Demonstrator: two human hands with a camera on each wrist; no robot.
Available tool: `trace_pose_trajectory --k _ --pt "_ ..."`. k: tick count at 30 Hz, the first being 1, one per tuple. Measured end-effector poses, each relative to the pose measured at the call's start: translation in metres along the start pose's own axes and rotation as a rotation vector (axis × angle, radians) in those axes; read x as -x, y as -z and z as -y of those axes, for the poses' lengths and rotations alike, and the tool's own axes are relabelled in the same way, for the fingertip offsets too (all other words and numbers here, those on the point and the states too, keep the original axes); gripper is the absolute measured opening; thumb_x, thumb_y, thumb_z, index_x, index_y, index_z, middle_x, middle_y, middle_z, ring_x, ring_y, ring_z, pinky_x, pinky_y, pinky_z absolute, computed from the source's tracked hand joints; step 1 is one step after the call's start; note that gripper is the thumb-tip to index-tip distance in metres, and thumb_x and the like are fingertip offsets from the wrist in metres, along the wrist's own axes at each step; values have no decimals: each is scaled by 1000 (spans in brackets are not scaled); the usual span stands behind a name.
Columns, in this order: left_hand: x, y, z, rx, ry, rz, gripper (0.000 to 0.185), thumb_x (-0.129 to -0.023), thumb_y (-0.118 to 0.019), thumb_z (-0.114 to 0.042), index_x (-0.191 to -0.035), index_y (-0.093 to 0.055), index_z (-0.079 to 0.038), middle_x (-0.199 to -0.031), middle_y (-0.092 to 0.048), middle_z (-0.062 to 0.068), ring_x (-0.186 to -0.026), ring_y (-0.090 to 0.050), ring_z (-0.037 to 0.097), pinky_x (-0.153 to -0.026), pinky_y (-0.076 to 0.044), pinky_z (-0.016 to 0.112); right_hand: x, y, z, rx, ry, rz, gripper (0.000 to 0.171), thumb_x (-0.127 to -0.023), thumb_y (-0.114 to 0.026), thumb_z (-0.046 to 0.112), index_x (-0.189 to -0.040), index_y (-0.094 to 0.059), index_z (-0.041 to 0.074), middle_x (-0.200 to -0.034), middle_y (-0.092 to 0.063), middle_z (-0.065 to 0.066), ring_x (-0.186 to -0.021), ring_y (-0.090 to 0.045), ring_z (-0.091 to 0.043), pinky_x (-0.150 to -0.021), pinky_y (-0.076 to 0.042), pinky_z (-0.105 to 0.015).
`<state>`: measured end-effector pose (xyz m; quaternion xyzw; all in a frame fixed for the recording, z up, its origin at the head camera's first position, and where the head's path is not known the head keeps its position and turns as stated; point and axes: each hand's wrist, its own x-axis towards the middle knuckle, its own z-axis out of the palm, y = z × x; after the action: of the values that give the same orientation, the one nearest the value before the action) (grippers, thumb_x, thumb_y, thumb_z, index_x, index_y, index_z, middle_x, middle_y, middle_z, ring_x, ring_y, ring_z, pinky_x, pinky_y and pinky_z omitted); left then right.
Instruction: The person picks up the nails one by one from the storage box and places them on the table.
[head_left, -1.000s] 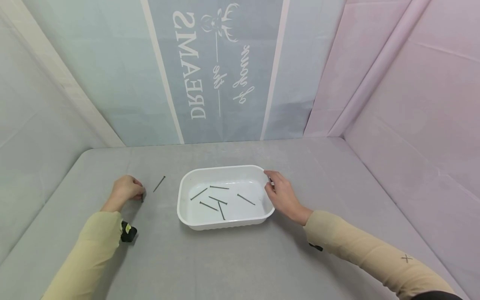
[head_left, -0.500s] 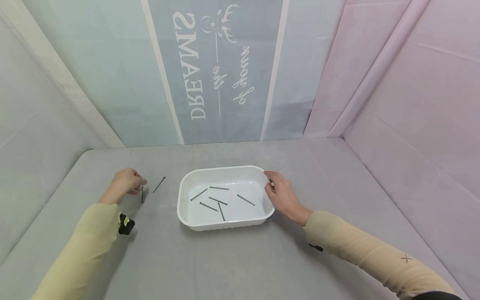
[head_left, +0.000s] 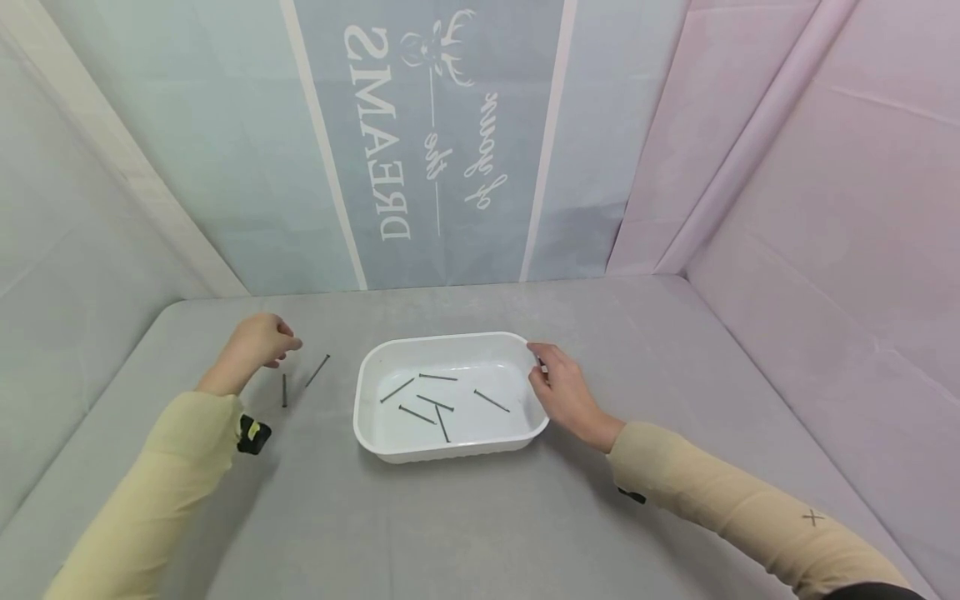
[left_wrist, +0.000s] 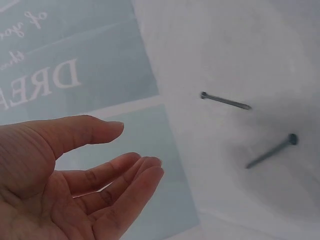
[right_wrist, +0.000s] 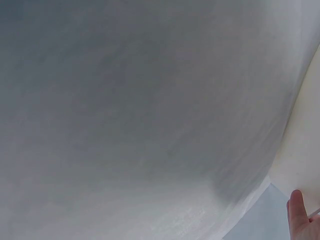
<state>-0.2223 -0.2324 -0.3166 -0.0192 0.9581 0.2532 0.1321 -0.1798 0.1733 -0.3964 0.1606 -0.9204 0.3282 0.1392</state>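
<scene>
My left hand (head_left: 258, 340) hovers above the grey table (head_left: 465, 517) at the left. Its palm is empty and its fingers are loosely spread, as the left wrist view of the left hand (left_wrist: 137, 147) shows. Just right of it two dark nails lie on the cloth, one short nail (head_left: 284, 390) (left_wrist: 270, 150) and one slanted nail (head_left: 317, 370) (left_wrist: 225, 101). A white tray (head_left: 442, 337) with several nails (head_left: 427, 398) in it stands in the middle. My right hand (head_left: 558, 387) holds the tray's right rim, thumb at its far corner. In the right wrist view only a fingertip (right_wrist: 300, 215) and the tray's edge (right_wrist: 305, 150) show.
A printed blue backdrop (head_left: 427, 133) rises behind the table, and pink sheeting (head_left: 825, 208) closes the right side. A grey wall (head_left: 67, 233) stands at the left. Bare cloth stretches in front of the tray.
My left hand has risen off the table and moved away from me, its fingers opening. The short nail it was touching stays on the cloth. My right hand and the tray have not moved.
</scene>
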Motion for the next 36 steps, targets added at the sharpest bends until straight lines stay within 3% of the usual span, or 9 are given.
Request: trace_pose_trajectory --k 6,10,15,27,36 --pt "4 4 -18 -124 -45 -14 38 -88 -52 -16 -109 -52 15 -98 -58 27 -71 -62 26 -62 -53 38 0 0 1 -5 -6 3 37 -87 -44 1 -123 -51 -4 -107 -57 -15 -86 -55 -21 -68 -52 -30" --pt "6 2 -28 -167 -71 -34 38 -88 -51 -18 -111 -52 13 -105 -56 29 -83 -60 34 -68 -51 43 0 1 0 -10 -4 4 37 -87 -44 1 -123 -51 -4 -107 -57 -15 -85 -55 -21 -67 -52 -29" --pt "7 0 -40 -192 -107 -65 37 -88 -52 -17 -110 -54 12 -110 -54 31 -97 -54 43 -75 -49 50 0 1 0 -10 11 -3 37 -86 -45 1 -122 -52 -4 -105 -58 -16 -84 -55 -20 -66 -52 -29" --pt "12 -1 -65 -238 -163 -82 35 -86 -54 -17 -109 -56 10 -110 -56 28 -92 -56 37 -73 -49 47 0 1 0 -8 21 -11 37 -86 -44 0 -121 -52 -5 -102 -58 -15 -80 -54 -19 -62 -51 -28" --pt "19 -1 -87 -271 -216 -89 34 -85 -55 -16 -108 -55 9 -104 -59 24 -91 -57 35 -75 -48 47 0 0 0 -14 15 -1 37 -86 -44 0 -121 -52 -5 -109 -57 -16 -86 -57 -21 -67 -54 -28"
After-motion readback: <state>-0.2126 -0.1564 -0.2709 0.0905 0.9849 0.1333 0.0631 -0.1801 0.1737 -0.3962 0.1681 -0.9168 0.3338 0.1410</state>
